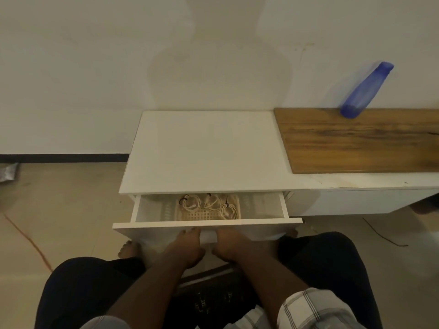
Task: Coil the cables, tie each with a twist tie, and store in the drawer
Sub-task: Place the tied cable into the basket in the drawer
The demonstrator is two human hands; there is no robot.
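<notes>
Nearest, the left hand (187, 248) and right hand (231, 243) are pressed against the drawer (206, 225) front, fingers curled at its lower edge; whether either grip is clenched on a handle cannot be told. Just behind that smooth white front panel, three coiled cables (209, 204), pale and glossy, each cinched by a dark twist tie (226, 205), are seen in a beige lattice tray (202, 213). Coiling, tying and storing look done; only closing seems left. Beyond the drawer, a matte white bench (204, 150) is seen.
</notes>
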